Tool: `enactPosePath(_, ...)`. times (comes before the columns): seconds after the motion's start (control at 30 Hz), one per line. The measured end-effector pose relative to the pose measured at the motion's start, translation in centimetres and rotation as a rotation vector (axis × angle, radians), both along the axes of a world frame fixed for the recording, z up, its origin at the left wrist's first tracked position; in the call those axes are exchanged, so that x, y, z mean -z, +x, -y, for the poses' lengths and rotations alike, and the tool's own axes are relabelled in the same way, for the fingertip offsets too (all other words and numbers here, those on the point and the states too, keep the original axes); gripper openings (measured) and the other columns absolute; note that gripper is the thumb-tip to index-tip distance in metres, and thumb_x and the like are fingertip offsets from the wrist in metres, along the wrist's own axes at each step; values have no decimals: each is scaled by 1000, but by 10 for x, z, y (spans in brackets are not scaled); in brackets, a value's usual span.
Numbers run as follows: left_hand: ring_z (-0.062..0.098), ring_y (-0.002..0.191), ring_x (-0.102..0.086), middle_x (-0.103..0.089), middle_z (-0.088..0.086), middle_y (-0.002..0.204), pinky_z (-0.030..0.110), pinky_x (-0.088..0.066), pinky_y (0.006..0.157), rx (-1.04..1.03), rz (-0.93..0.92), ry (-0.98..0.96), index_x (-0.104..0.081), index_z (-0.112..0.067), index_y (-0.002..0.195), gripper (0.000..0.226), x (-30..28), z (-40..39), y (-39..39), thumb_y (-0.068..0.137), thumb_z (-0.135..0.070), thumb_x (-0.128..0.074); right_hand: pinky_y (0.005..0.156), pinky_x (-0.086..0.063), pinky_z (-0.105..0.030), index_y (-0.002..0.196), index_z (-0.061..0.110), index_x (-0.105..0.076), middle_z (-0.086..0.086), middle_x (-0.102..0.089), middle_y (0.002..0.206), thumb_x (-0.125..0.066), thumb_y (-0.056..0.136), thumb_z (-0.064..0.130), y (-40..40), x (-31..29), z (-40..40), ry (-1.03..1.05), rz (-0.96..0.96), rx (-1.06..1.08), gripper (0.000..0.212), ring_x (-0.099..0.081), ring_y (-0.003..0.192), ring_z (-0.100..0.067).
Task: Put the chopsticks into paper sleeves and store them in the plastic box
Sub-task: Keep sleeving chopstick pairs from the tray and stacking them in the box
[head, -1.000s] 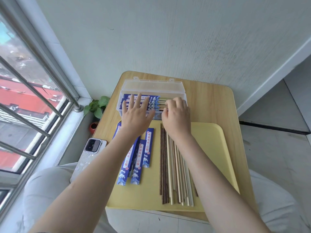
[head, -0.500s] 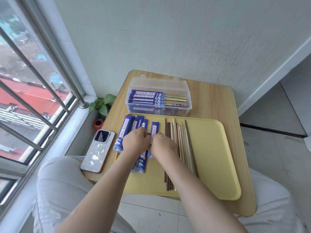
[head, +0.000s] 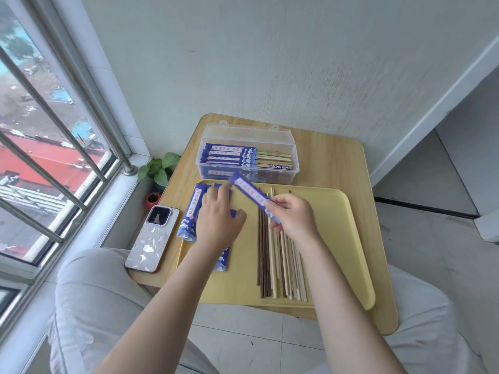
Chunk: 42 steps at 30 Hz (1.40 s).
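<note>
One blue paper sleeve [head: 252,194] is pinched in the right hand [head: 293,215]; the left hand [head: 219,220] lies open-fingered on more sleeves [head: 190,215].

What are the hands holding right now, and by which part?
The right hand pinches one blue paper sleeve near its lower end, lifted above the tray. The left hand rests flat on the loose sleeves, gripping nothing.
</note>
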<state>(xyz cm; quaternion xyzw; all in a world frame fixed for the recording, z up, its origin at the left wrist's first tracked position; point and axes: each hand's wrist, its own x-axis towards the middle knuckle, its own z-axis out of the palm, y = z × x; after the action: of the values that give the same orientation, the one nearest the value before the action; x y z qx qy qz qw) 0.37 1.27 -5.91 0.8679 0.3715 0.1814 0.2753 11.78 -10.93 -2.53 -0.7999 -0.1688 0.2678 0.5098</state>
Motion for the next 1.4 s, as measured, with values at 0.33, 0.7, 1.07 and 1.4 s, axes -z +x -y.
enactPosePath(0.33, 18, 93, -61, -64, -11, 88, 30, -36, 87, 459, -168, 197, -66, -24, 111, 35, -35, 36, 27, 89, -51, -66, 45, -39, -18, 88, 13, -71, -1, -55, 54, -75, 87, 17, 13, -13, 31, 14, -106, -87, 5, -46, 45, -11)
enactPosePath(0.7, 26, 62, -72, -74, 3, 73, 42, -59, 65, -36, 25, -710, -69, -3, 85, 36, 4, 44, 16, 94, -38, -67, 73, -56, -36, 93, 19, -63, 2, -67, 86, -61, 94, 35, 16, 23, 54, -479, 171, -133, 16, -66, 74, -18)
enactPosePath(1.07, 20, 59, -37, -36, 1, 57, 31, -29, 62, -68, -133, -700, -61, -10, 74, 51, 26, 50, 21, 90, -59, -61, 57, -35, -29, 103, 8, -55, -2, -57, 93, -60, 93, 21, -1, 30, 44, -615, 303, -139, 17, -54, 80, -23)
enactPosePath(1.4, 19, 67, -48, -50, 6, 70, 32, -37, 66, -48, -140, -737, -70, -4, 97, 59, 26, 49, 20, 89, -62, -60, 56, -47, -27, 105, 29, -62, -3, -72, 86, -56, 88, 13, 9, 21, 54, -158, -62, -31, 24, -62, 69, -16)
